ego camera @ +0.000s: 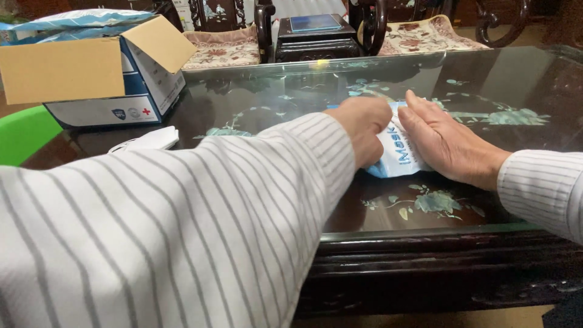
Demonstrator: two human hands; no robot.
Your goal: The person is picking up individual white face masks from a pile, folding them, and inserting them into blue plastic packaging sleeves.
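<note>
A light blue and white plastic packet [396, 153] lies on the dark glass-topped table [498, 91], near the middle. My left hand [366, 129] is closed into a fist at the packet's left end, gripping its edge. My right hand [445, 143] rests flat on the packet's right side, fingers together and pointing away from me. Both arms wear white sleeves with thin grey stripes. Most of the packet is hidden under the two hands.
An open cardboard box [97, 76] with blue and white sides stands at the table's far left. A white folded item [149, 140] lies in front of it. A green object [21, 133] sits at the left edge. Carved dark chairs with patterned cushions [221, 47] stand behind the table.
</note>
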